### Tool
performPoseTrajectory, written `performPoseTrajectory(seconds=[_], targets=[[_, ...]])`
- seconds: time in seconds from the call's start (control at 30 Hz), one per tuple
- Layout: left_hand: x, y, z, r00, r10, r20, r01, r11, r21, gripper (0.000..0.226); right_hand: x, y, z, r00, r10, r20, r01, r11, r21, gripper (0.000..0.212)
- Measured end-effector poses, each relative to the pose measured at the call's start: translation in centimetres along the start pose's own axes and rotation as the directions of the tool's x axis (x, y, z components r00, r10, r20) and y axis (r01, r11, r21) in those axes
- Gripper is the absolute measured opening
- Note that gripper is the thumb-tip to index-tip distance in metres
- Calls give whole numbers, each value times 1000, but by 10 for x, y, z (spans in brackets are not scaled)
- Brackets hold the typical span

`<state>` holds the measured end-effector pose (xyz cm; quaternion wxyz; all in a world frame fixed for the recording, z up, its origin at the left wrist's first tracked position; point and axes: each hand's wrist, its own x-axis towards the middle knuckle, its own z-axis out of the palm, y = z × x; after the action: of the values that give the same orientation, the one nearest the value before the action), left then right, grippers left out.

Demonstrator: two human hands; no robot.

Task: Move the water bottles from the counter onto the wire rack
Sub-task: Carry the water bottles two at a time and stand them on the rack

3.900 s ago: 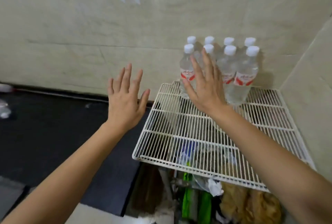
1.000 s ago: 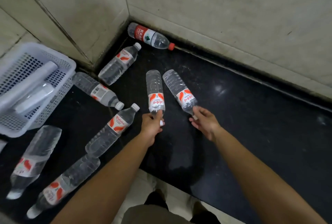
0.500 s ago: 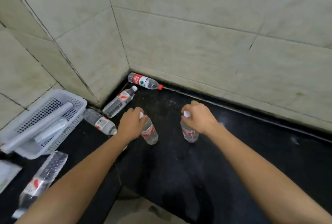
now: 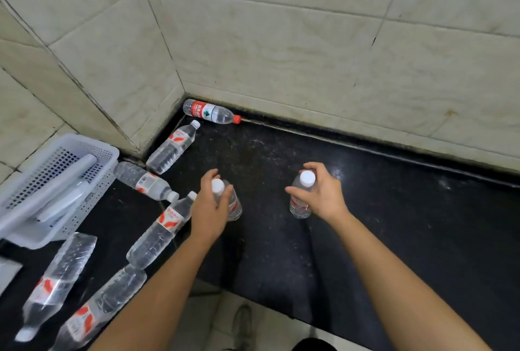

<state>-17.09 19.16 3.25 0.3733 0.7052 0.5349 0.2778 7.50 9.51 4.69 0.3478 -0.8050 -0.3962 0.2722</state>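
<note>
My left hand (image 4: 209, 210) is shut on a clear water bottle (image 4: 235, 207) with a white cap and red label, held upright above the black counter (image 4: 394, 224). My right hand (image 4: 323, 196) is shut on a second such bottle (image 4: 299, 206), also upright. Several more bottles lie on their sides at the left: one beside my left wrist (image 4: 160, 231), one near the basket (image 4: 145, 182), one by the wall corner (image 4: 173, 146), and a red-capped one (image 4: 211, 111) against the back wall. The wire rack is out of view.
A white perforated basket (image 4: 84, 179) holding pale rolls stands at the left on the counter. Two more bottles (image 4: 59, 280) (image 4: 104, 311) lie at the lower left. Tiled walls close the back and left. The counter's front edge runs along the bottom, with floor below.
The view turned from the rack to the counter. Both hands took hold of lying bottles by the necks and stood them upright; now the hands have spread slightly farther apart with the bottles.
</note>
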Motion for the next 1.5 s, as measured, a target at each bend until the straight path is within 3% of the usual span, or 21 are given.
performPoseTrajectory(seconds=[0.13, 0.2, 0.4, 0.53, 0.63, 0.73, 0.83, 0.9, 0.97, 1.03, 1.13, 1.3, 1.5], targets=[[11, -12, 2, 999, -10, 32, 13, 996, -89, 38, -25, 13, 19, 969, 79, -232, -34, 981, 190, 26], [17, -18, 9, 999, 16, 36, -11, 992, -129, 33, -43, 19, 30, 942, 88, -324, -22, 979, 201, 22], [23, -16, 37, 999, 12, -51, -19, 991, -130, 46, -91, 27, 37, 938, 119, -324, -51, 976, 210, 18], [-3, 1, 59, 988, 115, 101, -110, 992, -54, 43, -137, 42, 21, 911, 226, -345, -132, 952, 276, 13], [-35, 12, 77, 967, 150, 208, -119, 981, -155, 36, -178, 60, 0, 833, 332, -443, -203, 928, 314, 18], [-82, 42, 98, 928, 172, 331, -94, 966, -239, 36, -218, 78, -32, 791, 424, -442, -312, 900, 304, 11], [-137, 85, 124, 847, 273, 456, -143, 943, -300, 35, -266, 96, -74, 757, 414, -505, -368, 909, 193, 36], [-176, 121, 146, 774, 352, 527, -190, 922, -336, 33, -304, 109, -110, 672, 429, -603, -369, 901, 230, 45], [-218, 162, 170, 712, 429, 556, -224, 889, -399, 46, -345, 128, -148, 557, 455, -695, -329, 889, 318, 48], [-263, 206, 195, 662, 507, 553, -265, 848, -459, 55, -385, 147, -186, 468, 433, -770, -273, 900, 340, 41], [-331, 270, 228, 576, 631, 521, -350, 765, -540, 54, -440, 169, -243, 394, 376, -839, -183, 926, 329, 20], [-433, 371, 278, 440, 759, 480, -389, 643, -659, 44, -537, 208, -351, 129, 340, -932, -34, 941, 338, 24], [-502, 457, 320, 331, 844, 423, -423, 533, -733, 26, -606, 238, -457, -8, 262, -965, 39, 964, 261, 23]])
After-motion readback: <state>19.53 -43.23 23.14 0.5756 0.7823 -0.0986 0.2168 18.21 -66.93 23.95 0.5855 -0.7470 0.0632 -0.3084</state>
